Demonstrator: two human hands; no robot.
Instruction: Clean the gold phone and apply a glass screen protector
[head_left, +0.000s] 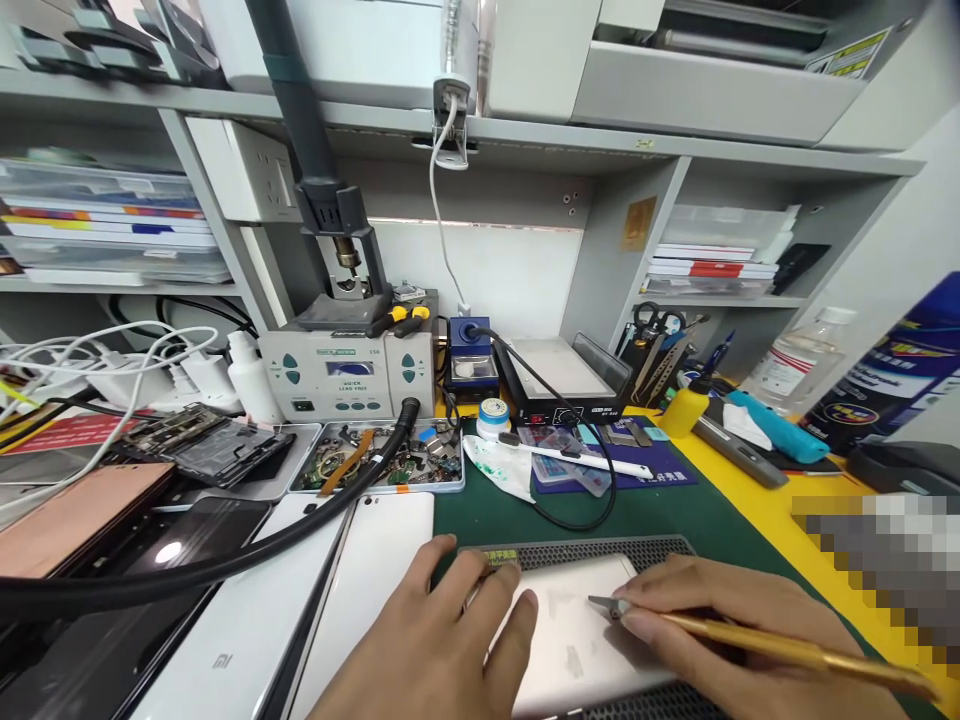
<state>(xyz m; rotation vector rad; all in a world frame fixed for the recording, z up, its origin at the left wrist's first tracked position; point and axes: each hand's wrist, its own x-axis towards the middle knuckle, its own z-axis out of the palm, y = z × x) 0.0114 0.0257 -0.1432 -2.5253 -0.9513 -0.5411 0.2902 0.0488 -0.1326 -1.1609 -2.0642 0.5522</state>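
Observation:
A white phone (559, 640), or just its back cover, lies on a black honeycomb-patterned pad (660, 548); grey smudges mark its surface. My left hand (442, 640) rests flat over its left side, fingers spread and fingertips touching it. In my right hand (720, 620) is a craft knife (739, 632) with a gold handle, gripped like a pen. Its short blade points left, low over the white surface; whether it touches cannot be told.
Left of my hand lie several phones, including a white one (390, 560), crossed by a black hose (330, 535). Behind sit a tray of small parts (300, 480), a rework station (349, 375), a soldering iron (577, 455) and a flux jar (493, 415). A yellow bottle (684, 408) stands right.

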